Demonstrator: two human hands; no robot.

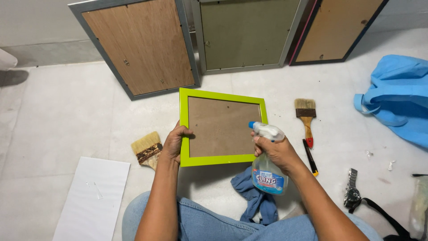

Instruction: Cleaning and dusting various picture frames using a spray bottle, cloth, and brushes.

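Observation:
My left hand (174,142) grips the left edge of a lime-green picture frame (223,96), held back side up so its brown backing board shows. My right hand (277,151) holds a clear spray bottle (267,176) with a white trigger head and a blue nozzle. The nozzle sits just over the frame's lower right part. A blue cloth (254,194) lies on the floor under the bottle, by my jeans-clad knees.
Three larger frames (142,44) lean back side out against the wall. Paintbrushes lie left (147,149) and right (306,117) of the green frame, with a black and yellow pen (310,157) beside. A white sheet (91,201), a wristwatch (352,192) and a blue bag (397,96) lie around.

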